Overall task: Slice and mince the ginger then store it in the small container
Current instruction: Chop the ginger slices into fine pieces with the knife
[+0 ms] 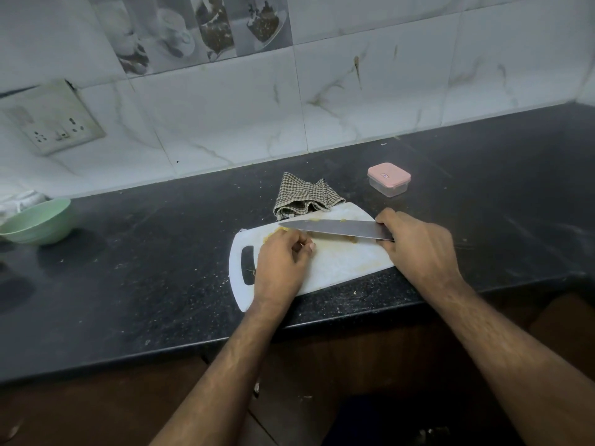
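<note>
A white cutting board (341, 263) lies on the black counter. My right hand (418, 246) grips the handle of a large knife (335, 228), whose blade lies flat-angled across the board pointing left. My left hand (283, 257) rests on the board with curled fingers, beside yellowish ginger bits (273, 235) that are partly hidden behind it. More ginger scraps (352, 238) sit under the blade's edge. The small clear container with a pink lid (389, 179) stands closed behind the board to the right.
A checked cloth (304, 196) lies bunched at the board's far edge. A green bowl (37, 220) sits at the far left of the counter. The tiled wall with a socket plate (53, 115) rises behind. The counter's front edge runs just below the board.
</note>
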The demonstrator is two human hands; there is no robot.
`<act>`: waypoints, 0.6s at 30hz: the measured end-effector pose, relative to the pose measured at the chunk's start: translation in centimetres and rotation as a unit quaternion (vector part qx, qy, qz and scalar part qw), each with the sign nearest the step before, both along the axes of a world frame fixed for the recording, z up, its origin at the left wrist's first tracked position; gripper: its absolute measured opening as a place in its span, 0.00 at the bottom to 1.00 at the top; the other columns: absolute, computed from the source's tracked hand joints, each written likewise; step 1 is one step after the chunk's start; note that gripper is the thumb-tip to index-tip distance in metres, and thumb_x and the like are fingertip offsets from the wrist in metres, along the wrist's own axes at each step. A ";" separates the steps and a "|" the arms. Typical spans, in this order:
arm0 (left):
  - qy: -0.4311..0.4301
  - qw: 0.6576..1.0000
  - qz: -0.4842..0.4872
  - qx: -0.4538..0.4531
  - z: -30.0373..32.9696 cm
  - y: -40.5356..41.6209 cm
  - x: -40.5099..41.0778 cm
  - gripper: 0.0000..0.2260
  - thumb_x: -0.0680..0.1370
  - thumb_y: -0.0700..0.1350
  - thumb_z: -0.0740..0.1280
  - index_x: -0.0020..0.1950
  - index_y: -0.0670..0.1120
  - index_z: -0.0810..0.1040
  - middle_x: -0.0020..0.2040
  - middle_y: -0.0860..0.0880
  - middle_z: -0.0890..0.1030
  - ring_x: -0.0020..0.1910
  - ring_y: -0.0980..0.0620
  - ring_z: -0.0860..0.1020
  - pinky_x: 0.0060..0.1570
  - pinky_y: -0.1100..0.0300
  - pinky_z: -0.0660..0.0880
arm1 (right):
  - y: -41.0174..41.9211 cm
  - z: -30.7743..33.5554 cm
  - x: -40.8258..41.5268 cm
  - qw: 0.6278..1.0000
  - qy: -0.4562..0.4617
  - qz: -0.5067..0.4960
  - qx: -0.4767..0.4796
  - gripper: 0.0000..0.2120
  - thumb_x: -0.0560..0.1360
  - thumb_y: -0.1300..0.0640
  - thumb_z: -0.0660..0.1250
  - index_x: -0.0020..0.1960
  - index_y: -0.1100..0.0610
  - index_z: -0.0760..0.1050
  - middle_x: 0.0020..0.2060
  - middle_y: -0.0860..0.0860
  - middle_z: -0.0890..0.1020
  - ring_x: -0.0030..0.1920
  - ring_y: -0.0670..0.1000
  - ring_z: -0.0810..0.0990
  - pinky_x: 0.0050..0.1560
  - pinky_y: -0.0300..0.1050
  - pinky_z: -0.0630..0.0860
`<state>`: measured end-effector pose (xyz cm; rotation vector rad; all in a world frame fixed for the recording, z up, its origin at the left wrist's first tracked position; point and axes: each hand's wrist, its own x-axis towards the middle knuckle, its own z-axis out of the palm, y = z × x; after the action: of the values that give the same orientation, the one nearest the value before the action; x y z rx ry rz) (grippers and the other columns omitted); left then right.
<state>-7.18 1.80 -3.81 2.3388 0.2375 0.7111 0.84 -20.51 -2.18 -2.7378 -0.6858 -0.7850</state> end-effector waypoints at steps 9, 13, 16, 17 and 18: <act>-0.025 0.987 0.118 0.105 1.7 1.5 0.0 0.13 0.77 0.58 0.72 0.60 0.57 0.84 0.63 0.52 0.71 0.63 0.50 0.67 0.57 0.52 0.59 | -0.4 0.0 -0.2 0.996 -0.043 0.074 0.008 0.16 0.69 0.56 0.77 0.54 0.50 0.77 0.41 0.47 0.83 0.39 0.54 0.82 0.34 0.46 0.70; 0.058 0.992 0.056 0.098 3.3 2.5 0.9 0.05 0.77 0.57 0.74 0.48 0.58 0.86 0.60 0.57 0.72 0.62 0.53 0.65 0.53 0.55 0.53 | 0.0 0.0 -0.2 0.995 -0.044 0.086 0.022 0.17 0.67 0.57 0.78 0.54 0.49 0.78 0.42 0.46 0.83 0.40 0.55 0.82 0.35 0.46 0.71; 0.094 0.990 0.060 0.087 3.5 2.9 1.6 0.04 0.78 0.55 0.73 0.45 0.57 0.84 0.57 0.56 0.72 0.61 0.53 0.66 0.54 0.54 0.54 | 0.2 0.0 -0.3 0.995 -0.043 0.089 0.016 0.17 0.68 0.56 0.77 0.55 0.49 0.78 0.42 0.46 0.83 0.41 0.54 0.83 0.36 0.46 0.72; 0.086 0.990 0.076 0.078 3.6 3.0 1.7 0.04 0.78 0.54 0.72 0.46 0.56 0.84 0.57 0.55 0.72 0.62 0.52 0.67 0.55 0.53 0.55 | 0.1 -0.1 -0.2 0.995 -0.040 0.085 0.019 0.17 0.68 0.56 0.77 0.55 0.49 0.78 0.42 0.46 0.83 0.41 0.53 0.83 0.36 0.46 0.72; 0.069 0.991 0.094 0.065 3.7 3.1 1.8 0.04 0.79 0.53 0.72 0.48 0.55 0.85 0.56 0.55 0.72 0.61 0.52 0.69 0.55 0.52 0.57 | 0.1 0.0 -0.2 0.996 -0.037 0.081 0.020 0.17 0.68 0.56 0.77 0.54 0.48 0.78 0.42 0.46 0.83 0.41 0.53 0.83 0.36 0.46 0.72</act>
<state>-5.38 4.89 -0.11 2.5176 0.4916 0.6712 0.62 -20.41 -2.22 -2.5890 -0.8850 -0.8571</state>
